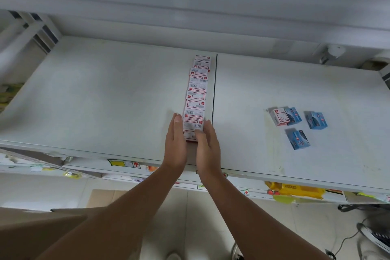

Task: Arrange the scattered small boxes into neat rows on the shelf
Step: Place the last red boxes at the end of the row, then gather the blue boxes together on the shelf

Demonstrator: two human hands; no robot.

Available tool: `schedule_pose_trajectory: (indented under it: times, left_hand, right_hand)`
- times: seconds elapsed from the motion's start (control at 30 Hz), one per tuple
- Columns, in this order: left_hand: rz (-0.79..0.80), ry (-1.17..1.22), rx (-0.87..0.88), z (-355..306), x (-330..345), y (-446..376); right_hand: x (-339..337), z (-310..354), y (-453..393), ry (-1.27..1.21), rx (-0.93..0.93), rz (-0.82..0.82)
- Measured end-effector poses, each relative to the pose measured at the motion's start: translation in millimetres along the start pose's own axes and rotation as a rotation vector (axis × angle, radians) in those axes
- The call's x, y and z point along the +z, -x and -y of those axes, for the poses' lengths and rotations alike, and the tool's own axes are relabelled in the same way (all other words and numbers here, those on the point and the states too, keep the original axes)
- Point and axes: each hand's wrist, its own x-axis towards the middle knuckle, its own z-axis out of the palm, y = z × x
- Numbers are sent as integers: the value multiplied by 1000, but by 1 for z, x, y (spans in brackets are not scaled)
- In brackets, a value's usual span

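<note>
Shelf (105, 95): white and wide, with a seam beside the row.
Row of red-and-white boxes (197, 91): runs front to back, likely being squared.
Hands: left hand (176, 143) and right hand (207, 145) flat, pressing the nearest boxes' sides.
Loose boxes (297, 124): four at right, well apart.
Labels: unreadable.

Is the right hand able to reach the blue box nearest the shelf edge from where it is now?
Probably yes. The right hand is flat against the row of white boxes, holding nothing, and the shelf between it and that blue box is bare.
</note>
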Motion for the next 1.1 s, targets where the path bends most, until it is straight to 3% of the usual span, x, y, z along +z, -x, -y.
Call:
schedule_pose_trajectory:
  times: [0.1,0.27,0.53,0.67,0.83,1.1]
  left_hand:
    - [-32,-30,3,-10,-6,7]
    - [-8,-300,60,-17,-32,23]
    - [197,-769,229,-22,-48,59]
    - [260,-947,277,-37,-34,68]
    - [308,-1197,468,-58,-3,89]
    - [308,-1334,643,-86,66,136]
  right_hand:
    - [-11,4,1,52,-10,20]
    - [-43,21,12,255,-41,41]
    - [-108,50,29,901,-139,130]
    - [-133,67,41,1007,-139,121]
    - [-176,91,62,1204,-127,84]
    - [-260,119,86,1247,-142,6]
